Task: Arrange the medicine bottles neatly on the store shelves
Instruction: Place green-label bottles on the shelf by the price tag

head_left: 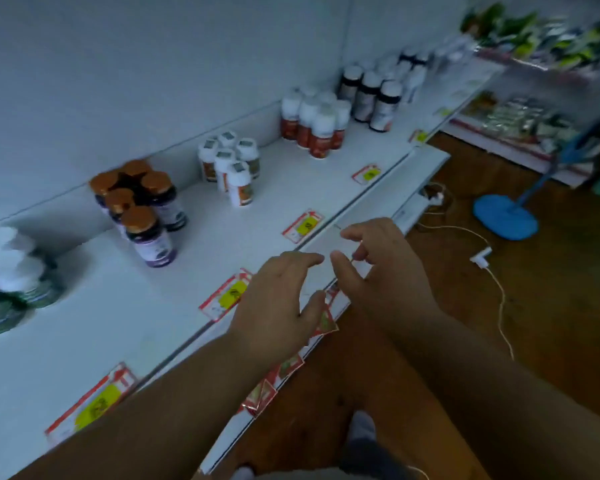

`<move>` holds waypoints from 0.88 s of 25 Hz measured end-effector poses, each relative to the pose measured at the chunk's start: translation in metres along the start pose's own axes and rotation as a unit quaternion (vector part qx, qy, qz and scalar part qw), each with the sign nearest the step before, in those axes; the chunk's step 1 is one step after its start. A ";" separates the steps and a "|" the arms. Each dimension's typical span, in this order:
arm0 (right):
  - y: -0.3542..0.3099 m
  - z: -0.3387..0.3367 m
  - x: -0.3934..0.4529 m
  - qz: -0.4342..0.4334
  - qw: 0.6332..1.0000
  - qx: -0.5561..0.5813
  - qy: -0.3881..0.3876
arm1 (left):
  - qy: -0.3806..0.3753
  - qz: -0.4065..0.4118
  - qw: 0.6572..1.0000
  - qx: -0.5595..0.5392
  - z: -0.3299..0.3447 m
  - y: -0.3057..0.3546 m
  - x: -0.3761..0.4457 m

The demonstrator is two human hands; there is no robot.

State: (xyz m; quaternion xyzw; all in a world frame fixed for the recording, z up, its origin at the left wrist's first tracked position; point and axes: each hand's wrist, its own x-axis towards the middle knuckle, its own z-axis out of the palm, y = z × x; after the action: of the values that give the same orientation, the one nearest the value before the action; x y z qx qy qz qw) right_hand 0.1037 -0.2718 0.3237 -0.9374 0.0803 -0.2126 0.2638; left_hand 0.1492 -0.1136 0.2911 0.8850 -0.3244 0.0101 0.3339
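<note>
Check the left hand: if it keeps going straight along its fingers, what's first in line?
Likely the price tag at the shelf edge; the left hand points up-right along that front edge. Bottle groups sit further back, off that line. Depth is unclear from one view.

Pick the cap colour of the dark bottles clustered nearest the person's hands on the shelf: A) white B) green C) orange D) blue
C: the dark purple-labelled bottles on the shelf, up-left of the left hand, have orange caps.
</note>
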 end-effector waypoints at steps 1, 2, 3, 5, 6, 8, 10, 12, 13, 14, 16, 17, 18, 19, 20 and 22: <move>0.024 -0.016 -0.004 0.026 0.999 -0.013 0.018 | -0.023 0.028 0.999 -0.002 0.020 0.018 0.015; 0.051 -0.032 -0.006 0.052 0.998 -0.023 0.031 | -0.043 0.051 0.998 -0.002 0.041 0.036 0.031; 0.078 -0.047 -0.008 0.078 0.996 -0.029 0.042 | -0.063 0.069 0.996 -0.001 0.063 0.052 0.048; 0.134 -0.077 -0.005 0.117 0.991 -0.030 0.058 | -0.090 0.085 0.992 -0.012 0.108 0.084 0.088; 0.158 -0.089 0.000 0.129 0.989 -0.030 0.060 | -0.101 0.076 0.992 -0.029 0.127 0.097 0.105; 0.206 -0.119 0.018 0.161 0.985 -0.030 0.052 | -0.112 0.058 0.989 -0.071 0.164 0.127 0.145; 0.253 -0.150 0.038 0.168 0.985 -0.030 0.018 | -0.129 0.043 0.987 -0.088 0.194 0.164 0.181; 0.292 -0.170 0.067 0.147 0.988 -0.039 0.002 | -0.133 0.048 0.986 -0.087 0.215 0.192 0.217; 0.313 -0.178 0.085 0.147 0.989 -0.031 0.000 | -0.132 0.049 0.986 -0.086 0.228 0.204 0.240; 0.334 -0.180 0.104 0.148 0.989 -0.017 -0.001 | -0.129 0.049 0.987 -0.085 0.241 0.209 0.262; 0.368 -0.176 0.139 0.150 0.989 0.009 0.001 | -0.122 0.047 0.989 -0.074 0.264 0.207 0.305; 0.390 -0.171 0.159 0.156 0.987 0.021 0.002 | -0.118 0.038 0.990 -0.065 0.279 0.202 0.331; 0.414 -0.166 0.180 0.163 0.986 0.031 -0.003 | -0.119 0.028 0.991 -0.063 0.295 0.197 0.357; 0.438 -0.163 0.201 0.169 0.985 0.030 -0.009 | -0.126 0.023 0.990 -0.066 0.313 0.192 0.387; 0.465 -0.160 0.223 0.180 0.983 0.023 -0.008 | -0.137 0.026 0.988 -0.070 0.331 0.188 0.419; 0.515 -0.163 0.262 0.214 0.977 0.007 -0.012 | -0.155 0.033 0.985 -0.066 0.367 0.181 0.483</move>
State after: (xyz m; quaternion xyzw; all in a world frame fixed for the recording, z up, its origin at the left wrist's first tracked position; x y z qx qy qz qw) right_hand 0.2476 -0.8520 0.2705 -0.8993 0.2743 -0.1409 0.3102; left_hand 0.3521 -0.7095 0.2248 0.8404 -0.4015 -0.1377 0.3369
